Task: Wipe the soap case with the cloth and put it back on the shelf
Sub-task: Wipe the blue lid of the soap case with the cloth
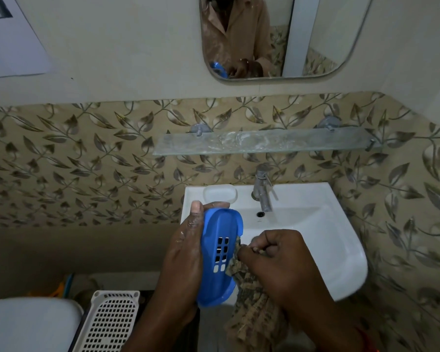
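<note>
Gripping soap case (220,255) left hand (186,252), cloth (249,295) right hand (277,260)

A white washbasin (302,224) hangs on the wall, with a chrome tap (262,189) at its back edge and a pale soap dish (220,194) just left of the tap. Leaf-patterned tiles (74,161) cover the lower wall. Higher up hangs a rounded mirror (315,34). At lower left stands a white perforated basket (112,323) beside a white lid (28,323).
</note>
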